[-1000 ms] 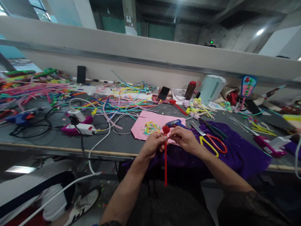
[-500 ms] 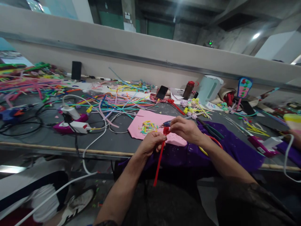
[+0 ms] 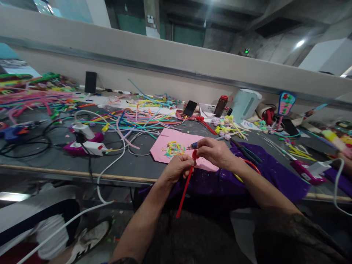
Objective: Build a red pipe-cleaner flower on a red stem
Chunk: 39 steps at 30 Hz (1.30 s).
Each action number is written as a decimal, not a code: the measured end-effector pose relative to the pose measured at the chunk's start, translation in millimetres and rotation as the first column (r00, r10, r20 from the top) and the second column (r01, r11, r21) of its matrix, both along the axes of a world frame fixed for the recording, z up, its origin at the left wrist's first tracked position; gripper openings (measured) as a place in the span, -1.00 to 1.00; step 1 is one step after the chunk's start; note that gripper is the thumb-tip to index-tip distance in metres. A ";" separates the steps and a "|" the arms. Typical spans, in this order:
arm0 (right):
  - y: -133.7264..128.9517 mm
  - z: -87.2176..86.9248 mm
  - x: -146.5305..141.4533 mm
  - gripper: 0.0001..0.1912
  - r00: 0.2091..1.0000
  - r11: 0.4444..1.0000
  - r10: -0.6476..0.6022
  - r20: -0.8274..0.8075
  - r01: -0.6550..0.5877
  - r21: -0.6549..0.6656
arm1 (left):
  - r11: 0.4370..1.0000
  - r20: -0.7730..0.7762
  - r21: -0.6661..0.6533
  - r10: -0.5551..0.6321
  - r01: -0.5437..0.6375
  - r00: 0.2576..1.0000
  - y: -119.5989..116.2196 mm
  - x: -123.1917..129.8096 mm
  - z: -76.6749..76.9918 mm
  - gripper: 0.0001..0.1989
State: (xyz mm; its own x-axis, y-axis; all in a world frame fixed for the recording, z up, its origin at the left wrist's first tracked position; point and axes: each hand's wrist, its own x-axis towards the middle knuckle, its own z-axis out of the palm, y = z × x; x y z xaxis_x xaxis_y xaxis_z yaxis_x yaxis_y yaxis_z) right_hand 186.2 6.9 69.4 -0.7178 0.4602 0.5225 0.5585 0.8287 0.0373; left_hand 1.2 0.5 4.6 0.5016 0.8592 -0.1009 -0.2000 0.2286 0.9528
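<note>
Between finger and thumb, my left hand [image 3: 178, 167] pinches a red pipe cleaner [image 3: 184, 194], whose straight end hangs down past the table edge. At its top is a small red looped head [image 3: 195, 154]. My right hand [image 3: 211, 151] is closed at this head, fingertips pressed together on it. Behind the fingers lies a dark blue tool with a metal tip [image 3: 193, 145], partly hidden, on a pink sheet [image 3: 159, 148]. A little pile of yellow, white and teal cut pieces [image 3: 174, 149] rests on the sheet, left of the tool.
Pliers [image 3: 250, 152] lie on purple cloth [image 3: 264, 176] at my right. Power strips [image 3: 82, 145] with cables stand to the left. Loose pipe cleaners [image 3: 132, 123], a phone [image 3: 190, 108], a bottle [image 3: 221, 106] and finished flowers [image 3: 228, 126] are farther back. A person's leg and shoe [image 3: 89, 238] show lower left.
The red head has turned between my hands and now shows a flatter side. The hanging stem end has swung slightly left. At the far right, a person's hand and a yellow item have shifted.
</note>
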 end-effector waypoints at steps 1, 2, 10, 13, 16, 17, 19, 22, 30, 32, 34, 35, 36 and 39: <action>-0.2 0.2 0.0 -0.84 1.000 1.000 -0.003 0.009 0.003 0.002 | 1.000 -0.001 0.004 0.000 0.000 1.000 -0.1 0.0 0.0 -0.85; -0.4 0.4 0.0 -0.83 1.000 1.000 -0.008 0.021 0.009 -0.001 | 1.000 -0.005 0.007 0.002 -0.002 1.000 -0.3 0.1 0.0 -0.85; 0.7 1.9 -0.6 -0.76 0.995 1.000 -0.025 0.100 0.026 -0.010 | 0.999 -0.025 0.032 -0.005 0.006 1.000 0.5 -0.5 -1.9 -0.83; 1.0 1.9 -0.9 -0.75 0.993 0.999 -0.032 0.118 0.035 -0.024 | 1.000 -0.017 0.031 -0.002 0.003 1.000 0.8 -1.0 -2.5 -0.83; 1.7 1.1 -1.4 -0.75 0.991 0.998 -0.040 0.125 0.045 -0.036 | 1.000 -0.008 0.022 -0.004 0.004 1.000 0.3 -1.2 -1.7 -0.83; 2.1 0.6 -1.5 -0.75 0.991 0.998 -0.041 0.125 0.046 -0.038 | 1.000 -0.002 0.019 -0.004 0.004 1.000 0.1 -1.1 -1.3 -0.84; 2.9 -0.2 -1.2 -0.75 0.993 0.998 -0.032 0.116 0.037 -0.040 | 1.000 0.013 0.013 -0.001 0.001 1.000 -0.4 -0.7 -0.8 -0.84; 1.9 0.0 1.1 -0.77 0.999 0.999 -0.014 0.036 0.016 -0.039 | 0.999 0.031 -0.014 0.032 -0.031 0.999 -1.0 -0.3 -0.4 -0.85; -13.4 -5.2 16.1 -0.71 0.859 0.994 -0.108 -0.500 0.088 -0.065 | 0.991 0.160 -0.081 0.117 -0.105 0.980 -3.6 -4.8 -0.7 -0.77; -16.7 -14.3 16.5 -0.75 0.856 0.992 -0.111 -0.505 0.061 -0.114 | 0.987 0.197 -0.105 0.139 -0.120 0.970 -3.9 -6.1 -1.1 -0.76; -21.0 -24.6 14.0 -0.76 0.871 0.985 -0.107 -0.480 0.026 -0.172 | 0.985 0.224 -0.125 0.146 -0.121 0.964 -3.6 -7.1 -1.3 -0.76; -23.8 -29.2 11.7 -0.77 0.879 0.979 -0.105 -0.466 0.009 -0.204 | 0.983 0.238 -0.133 0.153 -0.124 0.959 -3.2 -7.5 -1.3 -0.75; -27.0 -33.2 8.9 -0.78 0.886 0.972 -0.104 -0.452 -0.007 -0.237 | 0.981 0.254 -0.143 0.162 -0.128 0.954 -2.7 -7.8 -1.3 -0.75; -36.7 -40.0 -2.5 -0.81 0.899 0.944 -0.094 -0.427 -0.055 -0.325 | 0.975 0.303 -0.174 0.185 -0.137 0.935 -1.4 -8.3 -1.4 -0.74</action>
State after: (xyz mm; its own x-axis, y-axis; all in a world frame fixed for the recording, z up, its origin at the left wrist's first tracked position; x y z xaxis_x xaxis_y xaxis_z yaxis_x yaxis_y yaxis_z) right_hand 183.7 -29.7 29.3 -0.4445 0.6671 0.5978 0.4728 0.7415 -0.4760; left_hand -7.1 -0.9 3.2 0.3843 0.9186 -0.0923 -0.5307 0.3016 0.7921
